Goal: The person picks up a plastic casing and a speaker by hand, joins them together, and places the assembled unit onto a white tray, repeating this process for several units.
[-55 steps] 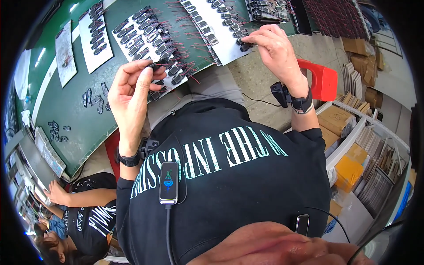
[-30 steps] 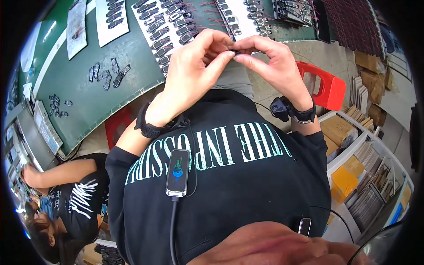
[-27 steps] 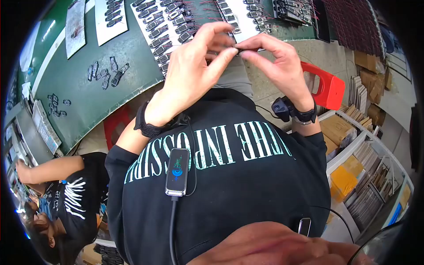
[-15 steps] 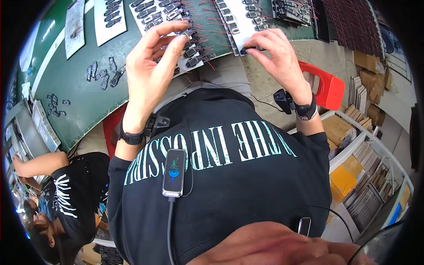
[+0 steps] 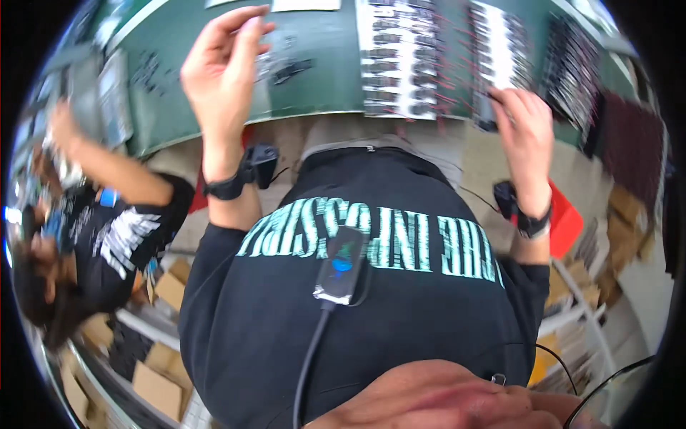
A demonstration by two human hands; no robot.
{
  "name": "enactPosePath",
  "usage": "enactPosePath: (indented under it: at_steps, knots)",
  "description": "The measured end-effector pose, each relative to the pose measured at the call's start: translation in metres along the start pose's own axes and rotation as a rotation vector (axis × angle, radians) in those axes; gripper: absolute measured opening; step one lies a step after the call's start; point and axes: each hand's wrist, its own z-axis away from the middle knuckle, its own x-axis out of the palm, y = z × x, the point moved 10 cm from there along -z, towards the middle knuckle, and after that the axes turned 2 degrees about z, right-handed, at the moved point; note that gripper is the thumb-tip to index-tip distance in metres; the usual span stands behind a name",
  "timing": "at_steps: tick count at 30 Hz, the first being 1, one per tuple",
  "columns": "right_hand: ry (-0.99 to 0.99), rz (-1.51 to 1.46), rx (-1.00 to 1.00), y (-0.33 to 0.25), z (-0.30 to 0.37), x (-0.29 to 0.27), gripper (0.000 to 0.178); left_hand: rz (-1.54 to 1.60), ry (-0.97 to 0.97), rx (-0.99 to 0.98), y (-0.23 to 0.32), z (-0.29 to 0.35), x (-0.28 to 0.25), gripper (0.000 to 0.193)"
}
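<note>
My left hand (image 5: 223,75) is raised over the green table (image 5: 314,93), its fingers curved and apart with nothing seen between them. Beside its fingers lie loose small black parts (image 5: 293,70), blurred. My right hand (image 5: 527,129) is at the near end of a white board (image 5: 493,43) lined with small black modules. Its thumb and fingertips are drawn together at the board's edge; what they pinch, if anything, is too small and blurred to name. Between my hands lies another white board (image 5: 420,82) with rows of black modules (image 5: 386,64) and thin red wires (image 5: 449,68).
More dark modules with wires lie in a stack (image 5: 572,68) at the far right. A red stool (image 5: 564,222) stands below my right forearm. At the left a co-worker (image 5: 107,214) reaches toward the table. Cardboard boxes (image 5: 161,386) fill shelves at lower left.
The view has swung left, so the boards appear farther right. My right hand has stayed by the board's near end. My left hand is now over loose parts rather than the module board.
</note>
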Motion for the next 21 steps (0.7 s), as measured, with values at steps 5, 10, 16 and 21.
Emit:
enactPosePath:
  at_steps: [5,10,16,21]
  knots:
    - [-0.113,-0.049,0.0,-0.023,-0.035,0.022,0.019,-0.43,-0.075,-0.16,-0.049,0.007,-0.061,0.02]
    - [-0.2,-0.14,0.056,-0.015,-0.046,0.036,0.018,-0.721,-0.211,-0.065,-0.044,0.017,-0.034,0.02]
    - [-0.201,-0.145,-0.006,-0.023,-0.059,0.031,0.016,-0.93,-0.254,0.124,-0.031,0.01,-0.027,0.017]
    - [-0.155,-0.149,-0.042,-0.026,-0.066,0.022,0.018,-0.783,-0.078,0.011,-0.02,0.005,-0.049,0.012]
